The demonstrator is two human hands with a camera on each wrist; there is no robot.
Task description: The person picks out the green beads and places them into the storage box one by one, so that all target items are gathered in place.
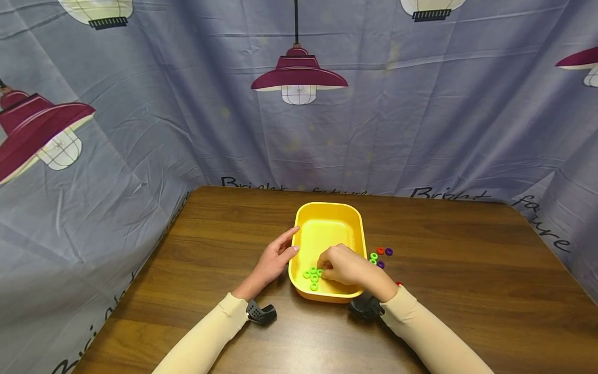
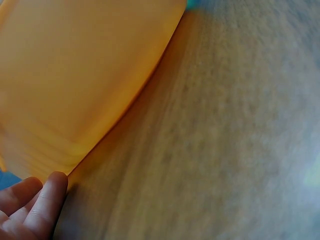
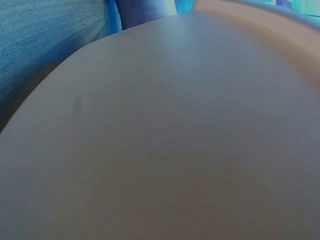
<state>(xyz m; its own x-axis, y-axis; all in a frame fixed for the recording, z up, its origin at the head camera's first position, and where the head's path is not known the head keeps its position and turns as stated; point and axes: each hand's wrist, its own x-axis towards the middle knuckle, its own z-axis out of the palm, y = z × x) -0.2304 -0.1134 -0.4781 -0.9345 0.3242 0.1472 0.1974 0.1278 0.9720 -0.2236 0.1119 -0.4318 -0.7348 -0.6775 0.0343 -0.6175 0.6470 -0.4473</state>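
Observation:
A yellow plastic bin (image 1: 329, 210) stands on the wooden table, with several small green ring beads (image 1: 314, 286) grouped at its near left. Inside the bin is my right hand (image 1: 343, 265), its fingers bent down; thumb and fingertips pinch a green ring bead (image 1: 320, 273), partly hidden by them. My left hand (image 1: 273, 258) rests against the bin's left side, thumb and index finger at the rim, fingers loosely extended. Its fingertips (image 2: 52, 187) touch the orange-looking bin wall (image 2: 100, 75) in the left wrist view. The right wrist view, mostly blocked by a pale blurred surface, hides the right fingers.
Just right of the bin, loose ring beads lie on the table (image 1: 467, 259): green (image 1: 374, 256), red (image 1: 380, 250) and purple (image 1: 389, 251). Another red bead (image 1: 399, 283) is partly hidden by the right forearm. A lamp-printed curtain (image 1: 299, 140) hangs behind the table.

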